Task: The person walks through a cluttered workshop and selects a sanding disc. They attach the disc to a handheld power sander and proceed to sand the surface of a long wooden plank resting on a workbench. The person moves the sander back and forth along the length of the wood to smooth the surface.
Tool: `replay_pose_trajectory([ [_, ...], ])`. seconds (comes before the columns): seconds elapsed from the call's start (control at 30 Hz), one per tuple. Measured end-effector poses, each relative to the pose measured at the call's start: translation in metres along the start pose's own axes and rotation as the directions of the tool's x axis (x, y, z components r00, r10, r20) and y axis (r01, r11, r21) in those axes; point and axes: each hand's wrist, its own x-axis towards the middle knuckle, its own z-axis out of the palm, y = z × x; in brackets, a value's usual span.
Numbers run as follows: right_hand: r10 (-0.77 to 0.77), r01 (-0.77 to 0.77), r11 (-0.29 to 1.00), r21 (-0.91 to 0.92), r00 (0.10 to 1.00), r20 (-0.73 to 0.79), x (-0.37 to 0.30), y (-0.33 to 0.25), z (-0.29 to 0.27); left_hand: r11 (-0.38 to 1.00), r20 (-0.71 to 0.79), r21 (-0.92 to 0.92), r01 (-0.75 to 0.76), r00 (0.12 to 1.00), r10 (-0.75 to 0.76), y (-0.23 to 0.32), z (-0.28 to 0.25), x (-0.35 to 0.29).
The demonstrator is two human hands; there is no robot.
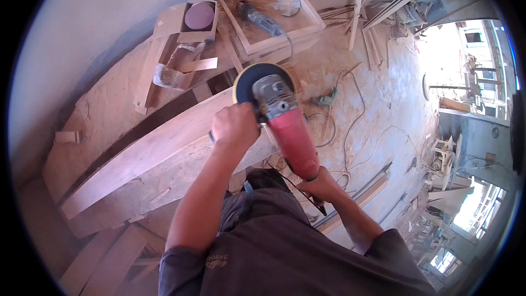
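Observation:
A red and grey angle sander [293, 140] with a round black, yellow-rimmed sanding pad [246, 85] is between my two hands. My left hand [236, 125] is closed beside the tool's grey head, apparently around a side handle mostly hidden under the fingers. At the rear end of the red body, my right hand [322, 186] is wrapped round the grip, with a black cord below it. The pad overlaps the far end of a long pale wooden board [142, 156] on the bench; whether it touches the wood I cannot tell.
Beyond the board, an open cardboard box [196, 37] holds purple sanding discs [199, 16]. A wooden tray [247, 48] contains another grinder [260, 19]. A green power tool [327, 97] and loose cables [359, 93] lie on the dusty floor. Timber strips [359, 5] lean at the back.

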Motion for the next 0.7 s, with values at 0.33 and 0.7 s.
replay_pose_trajectory([
  [0.33,-0.04,0.048,0.993,0.112,0.997,-0.07,-0.005,0.075,-0.004,0.997,0.074,-0.029,-0.075,0.994,0.077,0.047,0.034,0.0],
  [0.7,-0.044,0.083,0.955,0.284,0.989,-0.142,0.011,0.037,-0.013,0.979,0.054,0.075,-0.191,0.981,0.187,0.068,0.002,0.062],
])
